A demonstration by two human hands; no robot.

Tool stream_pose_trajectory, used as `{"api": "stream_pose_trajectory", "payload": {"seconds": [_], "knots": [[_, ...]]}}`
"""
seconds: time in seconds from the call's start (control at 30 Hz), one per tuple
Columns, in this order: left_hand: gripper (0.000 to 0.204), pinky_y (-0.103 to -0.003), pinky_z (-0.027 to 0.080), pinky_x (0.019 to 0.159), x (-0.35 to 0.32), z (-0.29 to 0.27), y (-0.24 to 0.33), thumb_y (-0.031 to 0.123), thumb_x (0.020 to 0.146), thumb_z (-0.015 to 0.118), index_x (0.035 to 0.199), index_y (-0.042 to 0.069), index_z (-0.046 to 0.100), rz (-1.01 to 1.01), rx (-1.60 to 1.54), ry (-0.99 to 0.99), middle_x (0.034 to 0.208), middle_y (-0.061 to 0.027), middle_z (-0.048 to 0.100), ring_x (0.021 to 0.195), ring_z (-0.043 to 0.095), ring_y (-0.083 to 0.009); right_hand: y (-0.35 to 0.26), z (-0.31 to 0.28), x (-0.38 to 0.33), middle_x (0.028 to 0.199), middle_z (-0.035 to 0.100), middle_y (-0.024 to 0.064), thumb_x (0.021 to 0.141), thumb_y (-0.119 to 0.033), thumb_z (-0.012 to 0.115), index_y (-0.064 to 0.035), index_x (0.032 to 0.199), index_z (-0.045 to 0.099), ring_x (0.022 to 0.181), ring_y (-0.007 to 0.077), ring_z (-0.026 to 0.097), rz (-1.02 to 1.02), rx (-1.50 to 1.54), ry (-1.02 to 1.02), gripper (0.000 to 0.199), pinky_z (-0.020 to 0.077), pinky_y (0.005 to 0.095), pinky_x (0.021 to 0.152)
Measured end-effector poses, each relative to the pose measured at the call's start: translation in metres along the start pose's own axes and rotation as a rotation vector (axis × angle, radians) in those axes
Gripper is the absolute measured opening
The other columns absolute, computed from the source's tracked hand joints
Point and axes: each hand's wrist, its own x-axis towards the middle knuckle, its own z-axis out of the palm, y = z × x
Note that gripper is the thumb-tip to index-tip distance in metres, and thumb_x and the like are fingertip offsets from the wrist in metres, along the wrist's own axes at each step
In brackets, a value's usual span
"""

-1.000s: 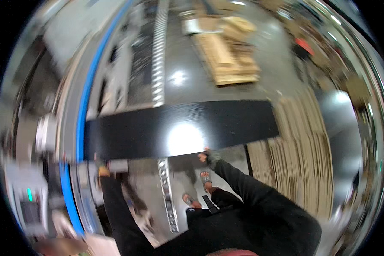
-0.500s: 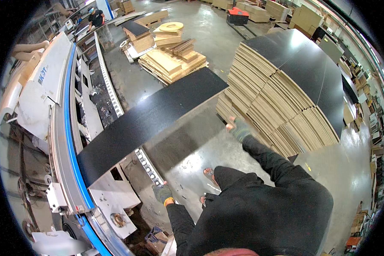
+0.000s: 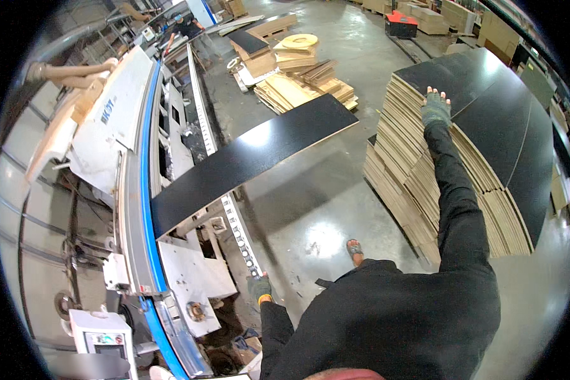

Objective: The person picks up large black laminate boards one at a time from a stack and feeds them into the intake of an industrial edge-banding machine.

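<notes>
My left hand (image 3: 259, 288), in a dark fingerless glove with a yellow band at the wrist, is closed around the near end of a white roller rail (image 3: 239, 237). My right hand (image 3: 436, 109), gloved the same way, reaches out with fingers extended onto the top edge of a tall stack of black-faced boards (image 3: 481, 85). A long black board (image 3: 253, 149) lies across the rail, its left end in the blue-edged machine (image 3: 147, 190) and its right end overhanging the floor. Neither hand touches that board.
A low pile of wood offcuts (image 3: 282, 95) with a yellow roll (image 3: 299, 41) lies beyond the board. Another person (image 3: 187, 26) stands at the machine's far end. A red pallet truck (image 3: 401, 25) is at the back. A control box (image 3: 101, 335) stands at the near left.
My right hand has moved from beside the stack up onto its top edge. The long black board has slid farther along the machine. My left hand stays at the rail's end; the view has shifted.
</notes>
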Motion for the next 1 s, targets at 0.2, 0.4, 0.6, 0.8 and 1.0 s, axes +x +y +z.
{"api": "stream_pose_trajectory", "payload": {"seconds": [0.2, 0.4, 0.6, 0.8, 1.0], "knots": [[0.069, -0.048, 0.052, 0.086, -0.010, -0.012, 0.029, 0.049, 0.076, 0.079, 0.118, -0.002, 0.060, 0.007, 0.088, 0.032, 0.104, -0.0263, 0.068, 0.095, 0.065, -0.0430, 0.017, 0.064, 0.037, 0.154, 0.042, 0.0008, 0.098, -0.023, 0.049, -0.0230, 0.148, 0.042, 0.138, 0.0244, 0.045, -0.114, 0.064, -0.117, 0.050, 0.0345, 0.0424, 0.115], [0.056, -0.040, 0.041, 0.105, 0.004, 0.058, 0.197, 0.035, 0.094, 0.067, 0.129, -0.004, 0.050, 0.342, -0.032, 0.479, 0.122, -0.0217, 0.060, 0.118, 0.054, -0.0336, 0.019, 0.121, 0.066, 0.137, 0.056, 0.0017, 0.096, -0.022, 0.053, -0.0196, 0.133, 0.056, 0.117, 0.0240, 0.061, -0.214, 0.185, 0.231, 0.038, 0.0486, 0.0410, 0.099], [0.045, -0.036, 0.049, 0.094, -0.019, 0.135, 0.470, 0.042, 0.102, 0.052, 0.124, 0.004, 0.057, 0.323, -1.180, -0.688, 0.121, -0.0159, 0.066, 0.105, 0.064, -0.0265, -0.039, 0.052, 0.089, 0.107, 0.065, 0.0067, 0.090, -0.020, 0.060, -0.0098, 0.114, 0.065, 0.100, 0.0244, 0.065, -0.191, 0.321, 0.018, 0.026, 0.0523, 0.0405, 0.084], [0.059, -0.040, 0.056, 0.082, -0.094, 0.160, 0.699, 0.058, 0.098, 0.051, 0.115, 0.003, 0.059, 0.131, -1.048, -1.391, 0.116, -0.0181, 0.066, 0.095, 0.067, -0.0283, -0.012, 0.106, 0.002, 0.110, 0.067, 0.0078, 0.095, -0.016, 0.059, -0.0124, 0.128, 0.061, 0.092, 0.0215, 0.067, -0.189, 1.755, -0.220, 0.033, 0.0548, 0.0344, 0.077], [0.067, -0.039, 0.059, 0.070, -0.118, 0.148, 0.811, 0.066, 0.094, 0.050, 0.107, 0.001, 0.060, 0.317, -0.763, -1.490, 0.101, -0.0178, 0.070, 0.079, 0.070, -0.0269, 0.029, 0.030, -0.191, 0.088, 0.071, 0.0057, 0.099, -0.032, 0.058, -0.0072, 0.115, 0.069, 0.073, 0.0156, 0.066, -0.148, 1.405, -0.499, 0.031, 0.0555, 0.0318, 0.069]]}}
